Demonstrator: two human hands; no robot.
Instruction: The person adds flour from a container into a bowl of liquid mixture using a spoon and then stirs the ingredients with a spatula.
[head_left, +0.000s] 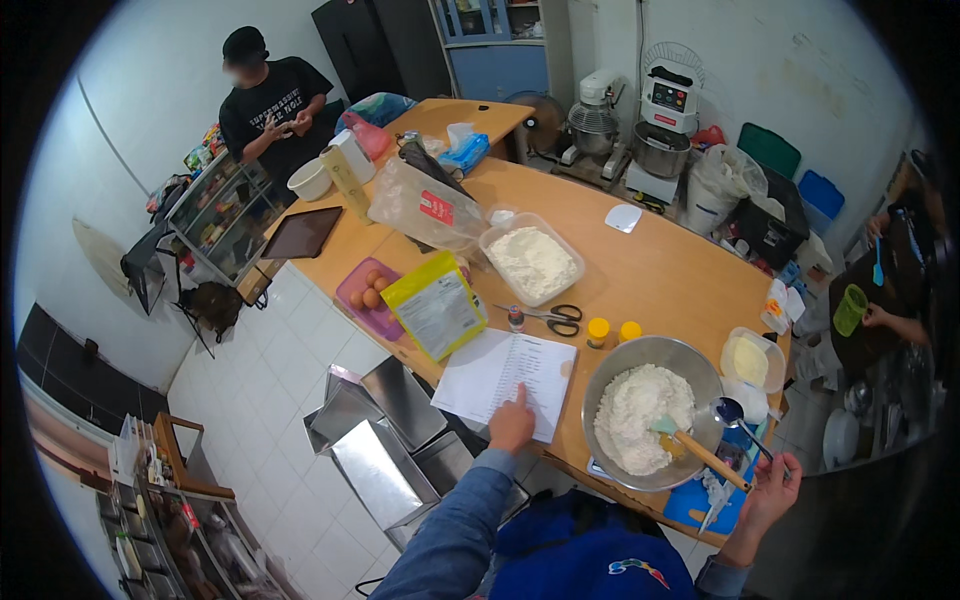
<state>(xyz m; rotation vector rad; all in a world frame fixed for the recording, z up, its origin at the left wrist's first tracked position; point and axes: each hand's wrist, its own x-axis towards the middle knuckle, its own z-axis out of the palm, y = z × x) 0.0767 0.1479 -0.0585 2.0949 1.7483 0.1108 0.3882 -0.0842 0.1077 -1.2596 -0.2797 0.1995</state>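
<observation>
A long wooden table (660,270) is stretching across the middle of the frame. At lower right, a metal bowl (700,370) of flour is sitting on its near edge. Left of it, an open notebook (490,365) is lying flat, the left hand (511,422) pointing one finger onto the page (other fingers curled). The right hand (770,490) is gripping a wooden-handled spatula (700,450) resting in the flour.
</observation>
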